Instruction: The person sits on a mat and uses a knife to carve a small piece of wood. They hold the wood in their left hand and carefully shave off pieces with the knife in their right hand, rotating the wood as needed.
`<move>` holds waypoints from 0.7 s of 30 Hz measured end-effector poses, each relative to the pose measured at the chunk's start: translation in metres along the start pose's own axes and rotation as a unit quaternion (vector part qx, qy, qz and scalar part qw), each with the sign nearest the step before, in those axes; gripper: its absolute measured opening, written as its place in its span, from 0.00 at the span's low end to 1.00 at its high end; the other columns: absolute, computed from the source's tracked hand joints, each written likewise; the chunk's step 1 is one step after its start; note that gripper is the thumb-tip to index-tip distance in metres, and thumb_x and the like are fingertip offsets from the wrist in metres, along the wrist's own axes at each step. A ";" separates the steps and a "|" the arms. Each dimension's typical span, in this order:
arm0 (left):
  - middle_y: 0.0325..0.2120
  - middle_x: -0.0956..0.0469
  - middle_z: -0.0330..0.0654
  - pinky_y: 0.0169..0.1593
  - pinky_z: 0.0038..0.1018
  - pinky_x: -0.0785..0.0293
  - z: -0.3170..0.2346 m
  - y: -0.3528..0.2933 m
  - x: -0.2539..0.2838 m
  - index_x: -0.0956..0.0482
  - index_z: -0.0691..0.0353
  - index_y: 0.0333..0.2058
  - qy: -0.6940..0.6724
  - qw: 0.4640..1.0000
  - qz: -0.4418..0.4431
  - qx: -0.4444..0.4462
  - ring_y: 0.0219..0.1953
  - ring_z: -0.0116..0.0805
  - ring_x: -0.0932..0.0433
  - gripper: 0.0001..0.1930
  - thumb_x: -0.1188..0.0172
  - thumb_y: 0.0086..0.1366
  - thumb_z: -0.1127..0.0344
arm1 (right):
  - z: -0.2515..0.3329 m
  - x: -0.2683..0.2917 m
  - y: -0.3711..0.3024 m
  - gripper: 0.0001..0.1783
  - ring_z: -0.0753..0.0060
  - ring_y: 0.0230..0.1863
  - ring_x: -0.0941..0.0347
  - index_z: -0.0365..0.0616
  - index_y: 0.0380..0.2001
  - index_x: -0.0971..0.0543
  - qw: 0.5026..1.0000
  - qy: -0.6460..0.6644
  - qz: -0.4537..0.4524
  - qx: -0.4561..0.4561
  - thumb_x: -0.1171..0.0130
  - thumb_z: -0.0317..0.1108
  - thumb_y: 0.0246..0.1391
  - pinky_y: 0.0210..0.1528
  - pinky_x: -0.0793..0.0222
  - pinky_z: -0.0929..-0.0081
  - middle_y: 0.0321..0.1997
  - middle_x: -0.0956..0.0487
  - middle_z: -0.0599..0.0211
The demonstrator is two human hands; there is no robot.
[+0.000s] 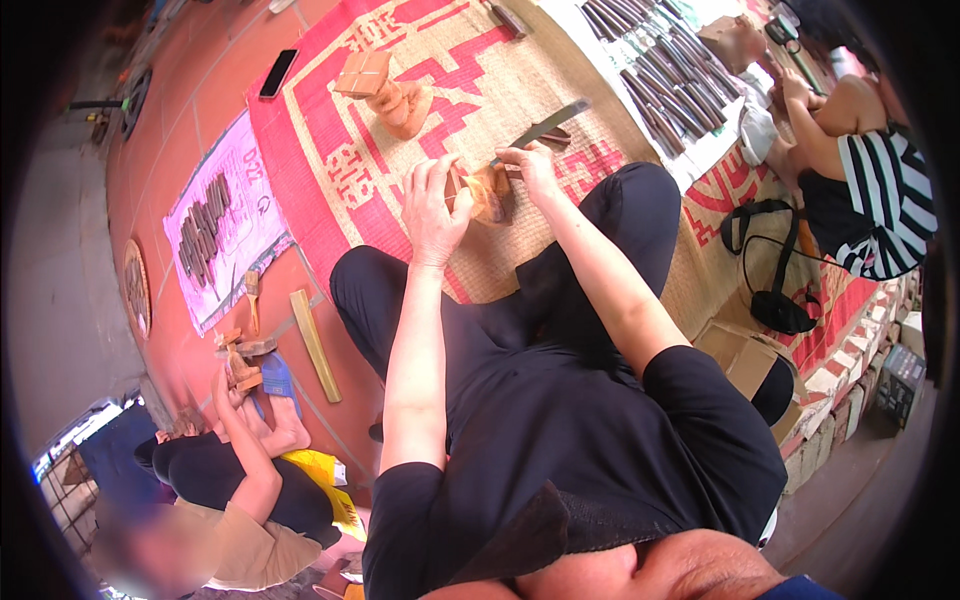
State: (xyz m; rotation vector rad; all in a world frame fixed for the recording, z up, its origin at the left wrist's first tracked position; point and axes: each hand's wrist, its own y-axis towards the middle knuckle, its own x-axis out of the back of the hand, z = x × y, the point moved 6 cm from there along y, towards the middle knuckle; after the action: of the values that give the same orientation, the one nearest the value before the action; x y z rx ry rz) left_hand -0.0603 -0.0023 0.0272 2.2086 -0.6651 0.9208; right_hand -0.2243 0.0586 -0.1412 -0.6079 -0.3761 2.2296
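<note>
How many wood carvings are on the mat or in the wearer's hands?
2. The square-topped carving is on the mat, beyond the left hand; the held carving is between both hands, partly covered. More could be hidden.

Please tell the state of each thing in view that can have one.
Left hand, closed on wooden piece
Wooden piece, held, partly hidden
Right hand, bent, hold unclear
Phone, lying flat, dark
Mat, spread out
Pink sheet, spread out
Small tools, laid side by side
Brush, lying
Wooden strip, lying
Dark tools, laid in rows
</note>
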 end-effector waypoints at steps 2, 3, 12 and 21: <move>0.42 0.28 0.45 0.57 0.40 0.34 0.002 0.000 0.000 0.26 0.55 0.47 -0.001 1.000 0.000 0.007 0.51 0.47 0.31 0.22 0.41 0.49 0.68 | 0.002 -0.004 -0.004 0.10 0.72 0.33 0.21 0.39 0.34 0.19 1.000 0.001 0.005 0.005 0.34 0.29 0.46 0.37 0.27 0.73 0.34 0.18 0.64; 0.42 0.28 0.45 0.57 0.40 0.34 0.002 0.000 0.001 0.26 0.56 0.47 0.000 1.000 0.002 0.004 0.51 0.47 0.31 0.22 0.41 0.49 0.68 | 0.000 -0.007 -0.005 0.10 0.72 0.33 0.22 0.39 0.34 0.19 1.000 -0.014 0.025 0.000 0.34 0.29 0.46 0.38 0.27 0.73 0.34 0.18 0.65; 0.42 0.28 0.45 0.57 0.40 0.34 -0.004 -0.001 0.000 0.26 0.56 0.47 0.011 1.000 0.012 -0.009 0.50 0.47 0.31 0.22 0.42 0.50 0.66 | 0.008 0.001 0.001 0.11 0.74 0.33 0.22 0.38 0.34 0.18 1.000 -0.003 -0.023 0.020 0.35 0.27 0.44 0.38 0.27 0.75 0.34 0.17 0.64; 0.43 0.28 0.46 0.57 0.40 0.34 -0.011 0.002 -0.001 0.26 0.56 0.48 0.015 0.999 0.018 -0.025 0.51 0.48 0.31 0.22 0.43 0.50 0.66 | 0.004 0.002 0.005 0.11 0.70 0.34 0.22 0.36 0.35 0.19 1.000 0.019 -0.008 0.024 0.39 0.25 0.45 0.35 0.25 0.73 0.32 0.18 0.63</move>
State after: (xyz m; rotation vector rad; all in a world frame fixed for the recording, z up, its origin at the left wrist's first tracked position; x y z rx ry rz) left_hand -0.0671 0.0047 0.0328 2.1403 -0.7094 0.9433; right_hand -0.2307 0.0571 -0.1406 -0.6180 -0.3064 2.2032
